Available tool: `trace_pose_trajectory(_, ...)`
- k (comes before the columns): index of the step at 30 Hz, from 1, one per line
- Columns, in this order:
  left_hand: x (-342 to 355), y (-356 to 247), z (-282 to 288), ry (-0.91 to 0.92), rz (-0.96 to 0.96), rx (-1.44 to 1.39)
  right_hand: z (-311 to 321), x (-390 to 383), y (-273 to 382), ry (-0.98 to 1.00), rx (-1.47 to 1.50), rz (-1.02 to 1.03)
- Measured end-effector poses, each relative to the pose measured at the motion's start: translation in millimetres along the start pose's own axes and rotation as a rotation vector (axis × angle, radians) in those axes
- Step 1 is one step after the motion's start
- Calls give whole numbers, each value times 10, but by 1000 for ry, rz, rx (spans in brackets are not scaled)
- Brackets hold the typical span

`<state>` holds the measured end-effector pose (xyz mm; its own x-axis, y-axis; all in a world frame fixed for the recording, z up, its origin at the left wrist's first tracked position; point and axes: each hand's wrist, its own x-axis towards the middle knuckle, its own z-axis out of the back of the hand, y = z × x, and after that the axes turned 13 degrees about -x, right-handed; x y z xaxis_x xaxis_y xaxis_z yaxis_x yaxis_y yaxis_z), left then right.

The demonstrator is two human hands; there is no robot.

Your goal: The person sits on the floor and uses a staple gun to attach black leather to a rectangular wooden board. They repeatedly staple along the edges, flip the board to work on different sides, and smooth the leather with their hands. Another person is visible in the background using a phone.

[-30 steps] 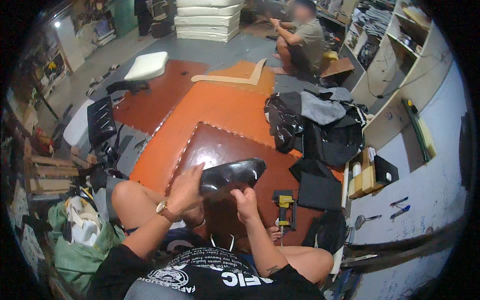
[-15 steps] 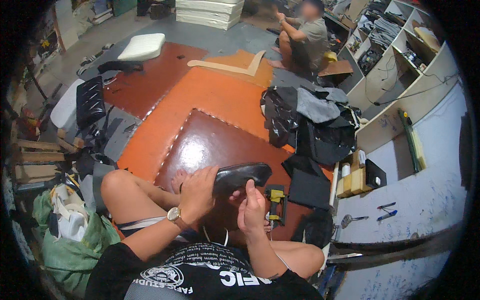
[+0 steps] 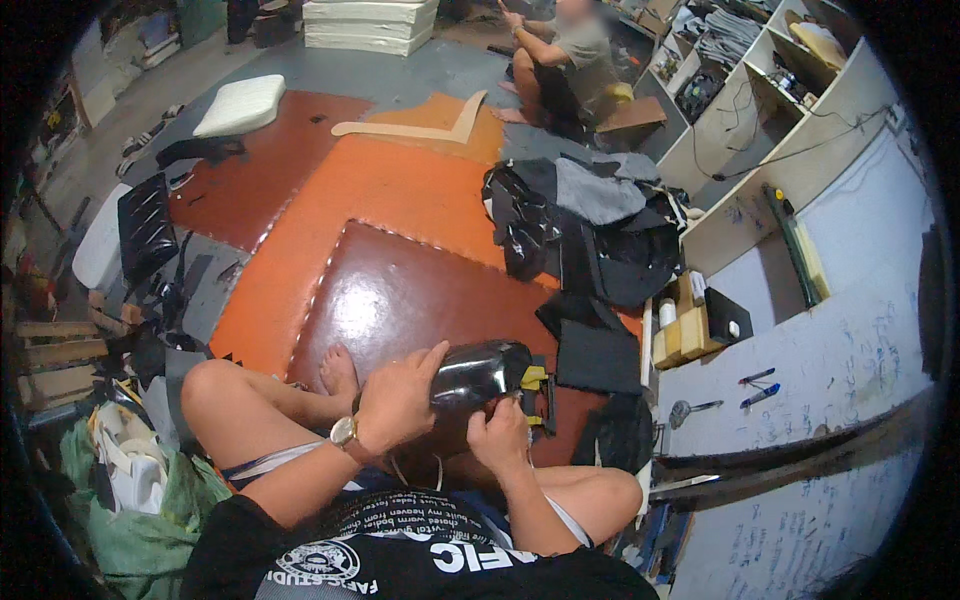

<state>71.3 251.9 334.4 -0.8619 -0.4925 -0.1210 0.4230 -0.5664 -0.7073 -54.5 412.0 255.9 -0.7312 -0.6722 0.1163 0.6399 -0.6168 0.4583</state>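
A glossy black padded piece (image 3: 476, 378), covered in a leather-like material and rounded at its right end, is held up above my lap. My left hand (image 3: 398, 402), with a watch on its wrist, is closed round its left end. At the lower right edge, my right hand (image 3: 500, 437) pinches the covering between thumb and curled fingers. A yellow and black staple gun (image 3: 543, 392) lies on the floor just beyond, partly hidden by the padded piece. The underside of the piece does not show.
Black folded material (image 3: 598, 355) lies right of the staple gun, with a pile of black and grey covers (image 3: 600, 205) behind. A low board with pens (image 3: 760, 394) stands right. A green sack (image 3: 150, 510) is at my left. Another person (image 3: 565, 70) sits far off.
The padded piece has turned so more of its shiny face shows. My right hand has shifted from a raised thumb on its face to a pinch at its lower edge. The view has shifted slightly.
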Motion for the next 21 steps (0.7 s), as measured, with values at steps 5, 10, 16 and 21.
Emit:
trace_pose_trajectory(5,-118,92,-314,-147,-150,13,79,-24,-33,255,-381,-127)
trace_pose_trajectory(10,-231,-59,-418,-108,-122,51,330,-85,214,160,-645,42)
trace_pose_trajectory(16,-283,-57,-435,-109,-61,58,575,-55,109,100,-689,210)
trace_pose_trajectory(21,-231,-42,-431,-90,-99,51,734,8,-239,38,-762,410)
